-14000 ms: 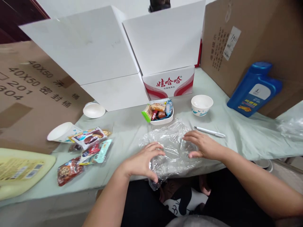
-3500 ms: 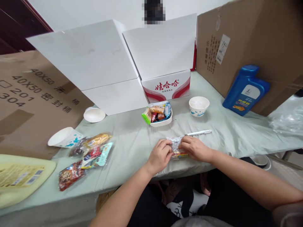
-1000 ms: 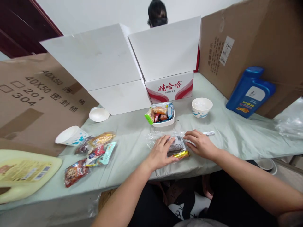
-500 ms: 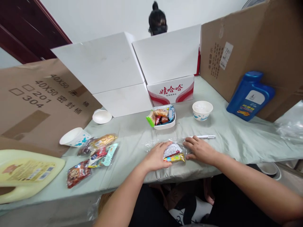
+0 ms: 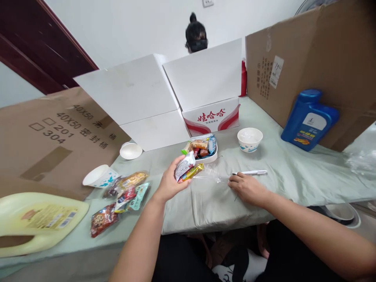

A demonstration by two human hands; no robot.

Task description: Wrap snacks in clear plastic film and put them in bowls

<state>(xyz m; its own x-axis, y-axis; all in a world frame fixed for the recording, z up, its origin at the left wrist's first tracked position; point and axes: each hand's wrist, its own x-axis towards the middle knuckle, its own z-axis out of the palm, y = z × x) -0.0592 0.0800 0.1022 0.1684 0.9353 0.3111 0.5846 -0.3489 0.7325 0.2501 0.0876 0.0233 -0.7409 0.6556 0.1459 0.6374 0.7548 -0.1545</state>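
My left hand (image 5: pixel 169 183) is raised above the table, closed on a clear bag of wrapped snacks (image 5: pixel 188 167) whose loose plastic trails down to the right. Flat on the green cloth rests my right hand (image 5: pixel 246 187), fingers together and holding nothing, its fingertips at the end of that plastic. A white pen (image 5: pixel 249 172) lies just beyond those fingers. Behind the bag sits a white tray of snacks (image 5: pixel 210 158).
Loose snack packets (image 5: pixel 123 194) and a tipped paper cup (image 5: pixel 98 177) lie at the left, near a yellow jug (image 5: pixel 38 219). Two paper bowls (image 5: pixel 249 138), a blue bottle (image 5: pixel 310 119), an open white carton (image 5: pixel 211 115) and brown cardboard sheets ring the table. A person sits behind the carton.
My left hand has lifted the bagged snacks off the table and carried them up and left. My right hand stayed on the cloth. The view tilted upward.
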